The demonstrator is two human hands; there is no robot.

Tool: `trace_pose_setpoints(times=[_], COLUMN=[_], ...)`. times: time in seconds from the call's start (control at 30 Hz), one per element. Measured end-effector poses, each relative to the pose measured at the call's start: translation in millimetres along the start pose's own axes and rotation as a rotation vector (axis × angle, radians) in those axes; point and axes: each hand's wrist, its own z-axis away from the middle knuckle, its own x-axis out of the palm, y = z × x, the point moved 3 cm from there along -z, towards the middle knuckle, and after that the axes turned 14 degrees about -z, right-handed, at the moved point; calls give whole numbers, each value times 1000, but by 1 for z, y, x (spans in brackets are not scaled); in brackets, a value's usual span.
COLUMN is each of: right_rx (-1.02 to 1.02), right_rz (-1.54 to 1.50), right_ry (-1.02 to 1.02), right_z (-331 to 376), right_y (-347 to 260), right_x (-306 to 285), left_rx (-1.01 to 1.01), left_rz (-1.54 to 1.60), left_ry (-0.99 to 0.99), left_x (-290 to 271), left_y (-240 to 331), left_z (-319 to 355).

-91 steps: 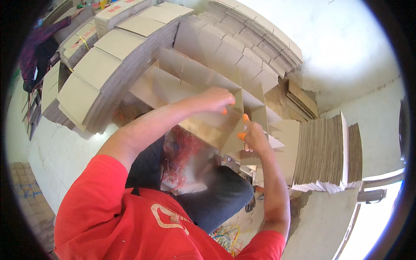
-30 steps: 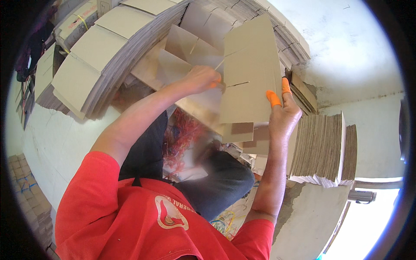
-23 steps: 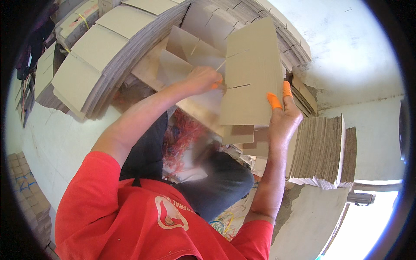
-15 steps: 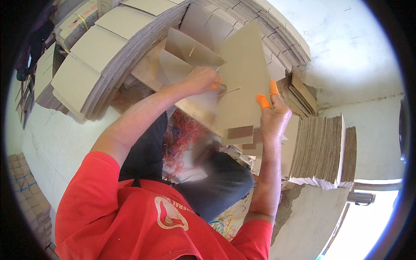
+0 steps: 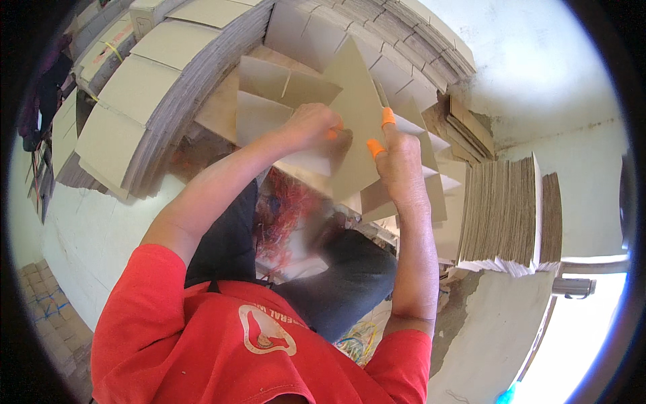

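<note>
A tall slotted cardboard divider sheet [image 5: 354,111] stands tilted between my hands, over a wooden board. My right hand [image 5: 402,161] grips its right side, with orange covers on the thumb and a finger. My left hand [image 5: 315,126] is closed at its left side, fingertips partly hidden, with an orange cover showing. Left of the sheet, crossing cardboard strips [image 5: 272,82] stand on edge. More crossing pieces [image 5: 431,145] show behind my right hand. Where the pieces slot together is largely hidden.
Long stacks of cardboard sheets [image 5: 145,87] curve along the left, and more stacks [image 5: 397,44] line the back. An upright bundle of sheets [image 5: 498,212] stands at the right. Red plastic shreds [image 5: 286,209] lie between my legs. A white wall [image 5: 538,81] rises at right.
My right hand and the tall sheet have moved left, and the sheet is turned more edge-on. Crossing cardboard pieces now show to its right. My left hand has stayed nearly in place.
</note>
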Motion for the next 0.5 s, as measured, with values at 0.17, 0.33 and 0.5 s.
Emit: trace_pose_setpoints(times=[0.17, 0.33, 0.5], right_rx=[84, -12, 194], right_rz=[24, 67, 451], right_ry=[-165, 158, 681], right_z=[32, 64, 122], right_y=[21, 36, 132], right_x=[48, 40, -52], left_rx=[-39, -2, 72], left_rz=[-130, -132, -226], left_ry=[-101, -68, -39], left_x=[9, 5, -10], left_y=[12, 12, 11], left_z=[-2, 5, 17])
